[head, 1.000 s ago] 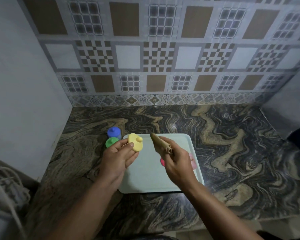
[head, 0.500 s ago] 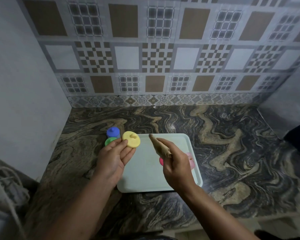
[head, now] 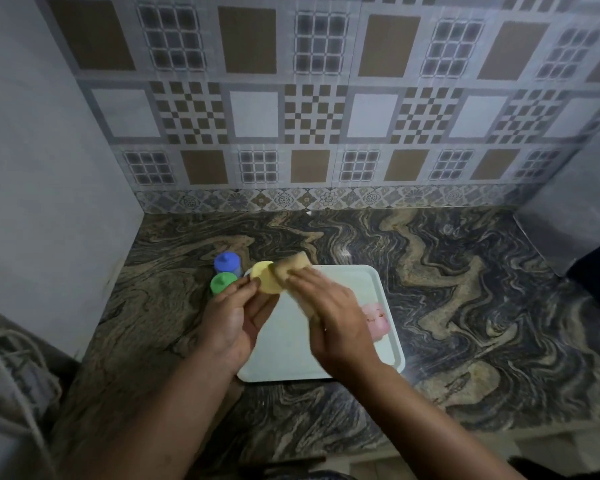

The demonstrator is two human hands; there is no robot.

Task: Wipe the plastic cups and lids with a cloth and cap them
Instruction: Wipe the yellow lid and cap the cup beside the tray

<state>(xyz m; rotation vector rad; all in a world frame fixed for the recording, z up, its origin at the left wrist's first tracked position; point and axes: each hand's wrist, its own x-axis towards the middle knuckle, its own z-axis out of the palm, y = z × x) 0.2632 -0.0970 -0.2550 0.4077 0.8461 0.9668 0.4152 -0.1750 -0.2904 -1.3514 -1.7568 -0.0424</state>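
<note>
blue capped cup point(head: 227, 263): is being seen standing upright on the counter point(head: 465, 306), at the far left, just behind the green one; its lid is on.
green capped cup point(head: 223, 283): is being seen upright just beside the tray's left edge, lid on, near the left hand's fingertips.
left hand point(head: 234, 317): its grip is being kept closed on the yellow lid point(head: 265, 280), pinched at the lower rim by the thumb and fingers, flat face being turned toward the cloth.
key relation: the lid is being held just left of the cloth and touching it; the right hand is the nearer one for wiping, so the stroke is judged to run across the lid's face from the right.
cloth point(head: 288, 271): is being pressed against the lid's right side, folded, tan.
right hand point(head: 333, 317): its grip is being kept closed on the cloth; the hand is blurred.
tray point(head: 392, 355): white, is lying on the counter under both hands; mostly bare.
pink piece point(head: 376, 318): is lying in the tray's right part, partly hidden by the right hand; cup or lid cannot be told.
</note>
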